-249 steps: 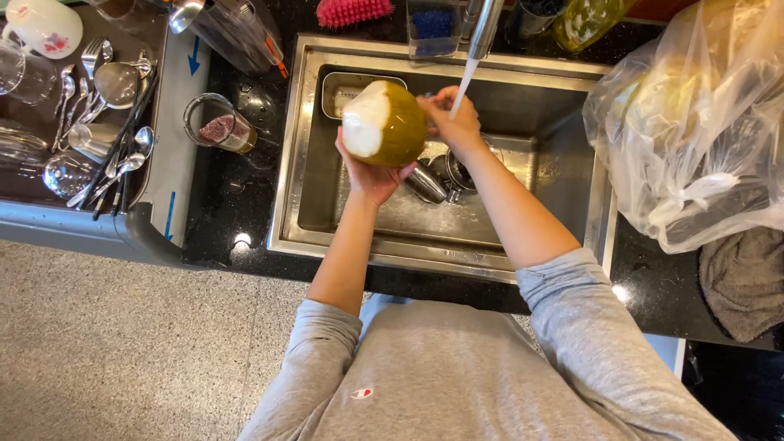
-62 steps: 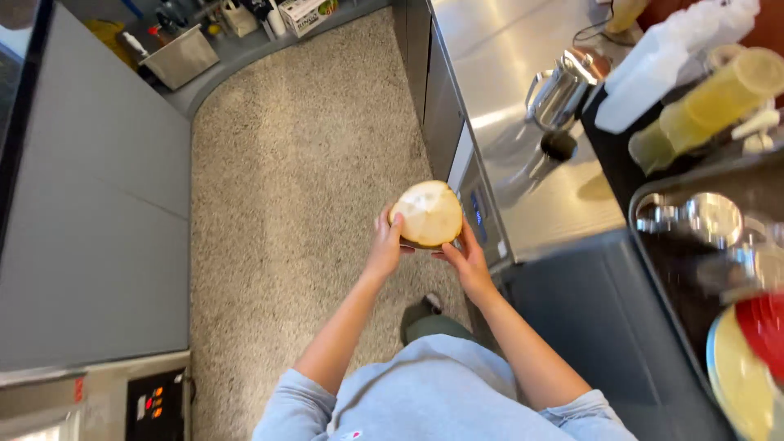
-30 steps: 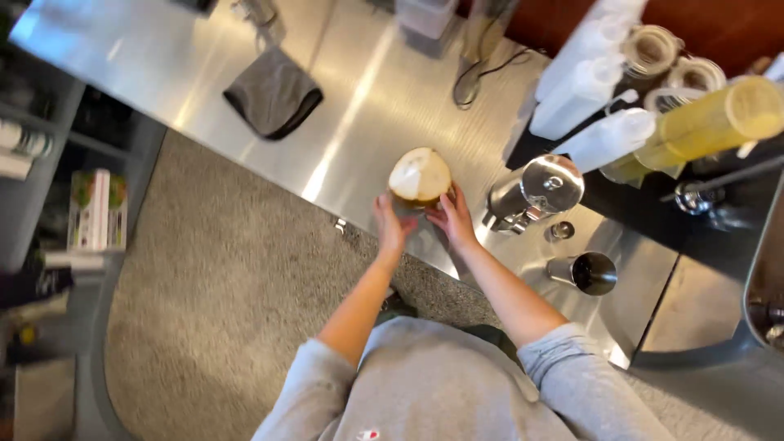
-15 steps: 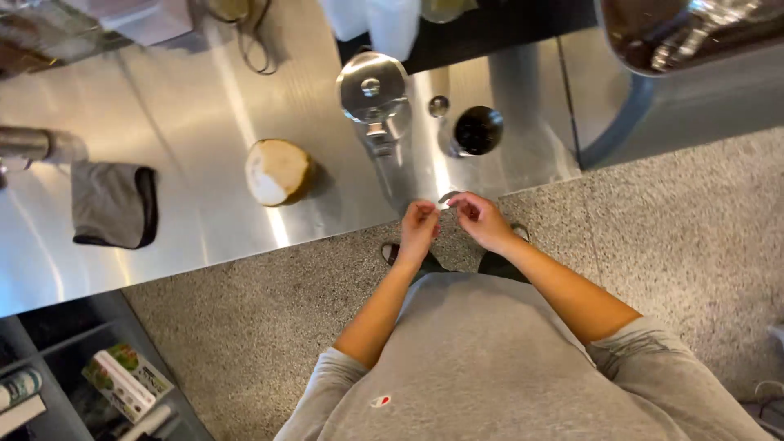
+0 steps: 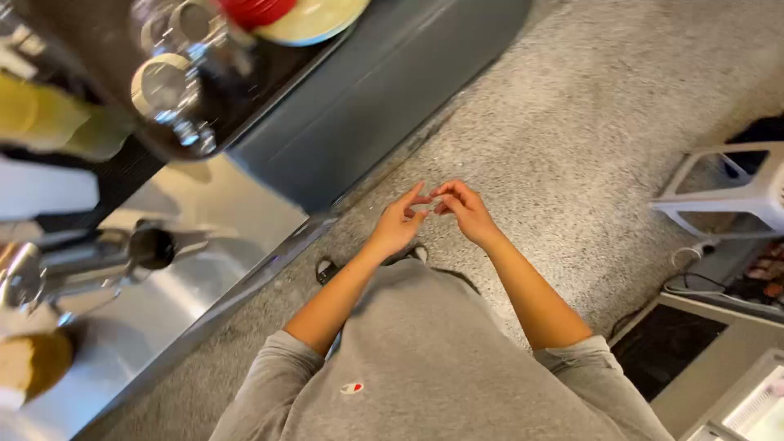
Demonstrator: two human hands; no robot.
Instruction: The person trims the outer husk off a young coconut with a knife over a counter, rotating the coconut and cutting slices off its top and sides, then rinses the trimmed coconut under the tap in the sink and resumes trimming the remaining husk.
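Fingertips of my left hand (image 5: 398, 224) and right hand (image 5: 463, 209) are meeting over the speckled floor (image 5: 572, 122), just off the steel counter (image 5: 204, 220); whether they are pinching anything I cannot tell. Neither hand is reaching the counter; my left is nearer.

Around the hands: the left hand (image 5: 398, 224) and right hand (image 5: 464, 208) meet fingertip to fingertip over bare speckled floor (image 5: 572, 122), open on all sides.
Left side: the steel counter (image 5: 188, 269) edge runs diagonally just beside the left forearm, blocking that way at counter height.
On the counter: a dark cup (image 5: 151, 247) and metal jug (image 5: 24, 273) (both blurred) stand well apart from the hands.
Right side: a white stool (image 5: 727, 192) and cables (image 5: 694, 273) crowd the far floor.
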